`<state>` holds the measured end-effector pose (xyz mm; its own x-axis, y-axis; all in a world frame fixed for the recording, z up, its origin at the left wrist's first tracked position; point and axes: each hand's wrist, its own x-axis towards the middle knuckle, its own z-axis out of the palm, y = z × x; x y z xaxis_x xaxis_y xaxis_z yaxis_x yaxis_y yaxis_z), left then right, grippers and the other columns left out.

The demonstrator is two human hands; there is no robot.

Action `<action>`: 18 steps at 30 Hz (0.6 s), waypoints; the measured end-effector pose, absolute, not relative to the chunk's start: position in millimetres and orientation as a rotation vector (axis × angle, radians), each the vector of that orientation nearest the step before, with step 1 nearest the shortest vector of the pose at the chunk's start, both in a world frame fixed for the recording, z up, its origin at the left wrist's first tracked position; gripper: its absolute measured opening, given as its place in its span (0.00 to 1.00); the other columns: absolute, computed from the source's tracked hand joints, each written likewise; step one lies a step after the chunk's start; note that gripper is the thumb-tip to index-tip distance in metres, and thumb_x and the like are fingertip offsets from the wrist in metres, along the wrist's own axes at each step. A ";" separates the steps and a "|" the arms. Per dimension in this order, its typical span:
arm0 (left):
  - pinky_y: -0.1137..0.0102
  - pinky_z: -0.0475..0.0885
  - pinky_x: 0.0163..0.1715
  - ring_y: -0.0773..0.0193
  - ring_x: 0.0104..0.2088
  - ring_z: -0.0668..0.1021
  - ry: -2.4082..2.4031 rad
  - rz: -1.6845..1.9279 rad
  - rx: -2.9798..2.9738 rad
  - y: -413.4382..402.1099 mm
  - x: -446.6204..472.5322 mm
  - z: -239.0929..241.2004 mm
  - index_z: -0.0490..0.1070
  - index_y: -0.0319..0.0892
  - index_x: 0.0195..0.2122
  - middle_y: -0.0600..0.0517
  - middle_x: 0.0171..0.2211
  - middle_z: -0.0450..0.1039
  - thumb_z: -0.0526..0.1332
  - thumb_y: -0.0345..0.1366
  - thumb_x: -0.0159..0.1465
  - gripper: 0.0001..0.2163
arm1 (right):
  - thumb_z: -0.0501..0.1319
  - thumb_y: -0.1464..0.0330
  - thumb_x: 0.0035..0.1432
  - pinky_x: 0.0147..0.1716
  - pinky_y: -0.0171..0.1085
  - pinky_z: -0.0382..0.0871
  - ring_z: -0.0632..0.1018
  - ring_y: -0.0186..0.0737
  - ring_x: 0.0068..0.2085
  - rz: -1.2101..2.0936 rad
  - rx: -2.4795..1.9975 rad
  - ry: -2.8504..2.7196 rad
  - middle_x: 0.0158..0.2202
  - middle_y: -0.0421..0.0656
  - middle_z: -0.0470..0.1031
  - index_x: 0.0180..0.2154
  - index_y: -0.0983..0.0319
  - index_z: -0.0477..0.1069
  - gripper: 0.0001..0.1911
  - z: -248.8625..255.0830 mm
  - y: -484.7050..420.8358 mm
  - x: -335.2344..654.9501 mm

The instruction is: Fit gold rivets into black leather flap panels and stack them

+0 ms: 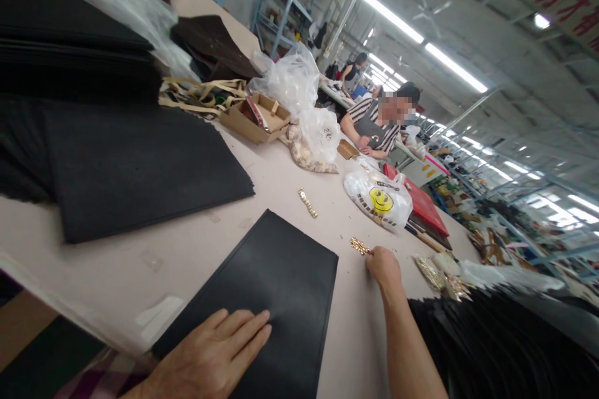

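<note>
A white plastic bag with a yellow smiley face [378,198] lies on the pale bench [281,181]. An open brown cardboard box [256,117] sits well beyond it, and a flat red board [423,204] just beside it.

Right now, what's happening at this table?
A person's left hand lies flat on a black panel at the near side of the table. Their right hand reaches out, fingertips at a small gold chain piece; whether it is pinched is not visible. A second gold piece lies farther out, near a smiley-face plastic bag. A co-worker sits across the table.
</note>
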<state>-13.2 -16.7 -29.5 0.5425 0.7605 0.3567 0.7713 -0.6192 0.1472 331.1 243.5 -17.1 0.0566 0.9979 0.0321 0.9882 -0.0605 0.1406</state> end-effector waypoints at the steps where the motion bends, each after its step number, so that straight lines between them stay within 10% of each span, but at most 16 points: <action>1: 0.58 0.69 0.46 0.47 0.50 0.77 -1.366 -0.582 -2.741 -16.5 -12.5 -26.5 0.68 0.37 0.59 0.43 0.58 0.70 0.72 0.53 0.51 0.38 | 0.55 0.73 0.60 0.44 0.41 0.67 0.80 0.53 0.46 0.171 2.232 2.087 0.40 0.59 0.79 0.41 0.68 0.78 0.14 -15.6 246.5 330.6; 10: 0.60 0.64 0.48 0.55 0.48 0.76 -1.440 -0.973 -2.581 -20.5 -4.5 -42.8 0.71 0.39 0.53 0.48 0.52 0.76 0.57 0.58 0.62 0.28 | 0.53 0.69 0.62 0.44 0.44 0.71 0.81 0.52 0.42 -0.040 2.267 2.224 0.38 0.56 0.80 0.42 0.67 0.78 0.16 6.9 219.0 308.8; 18: 0.60 0.64 0.38 0.52 0.41 0.75 -1.364 -0.925 -2.676 -19.1 -4.1 -47.3 0.72 0.35 0.49 0.40 0.42 0.76 0.56 0.57 0.63 0.27 | 0.67 0.55 0.52 0.27 0.34 0.71 0.76 0.39 0.28 -1.711 1.932 2.384 0.26 0.42 0.76 0.35 0.64 0.76 0.18 -0.8 88.1 202.2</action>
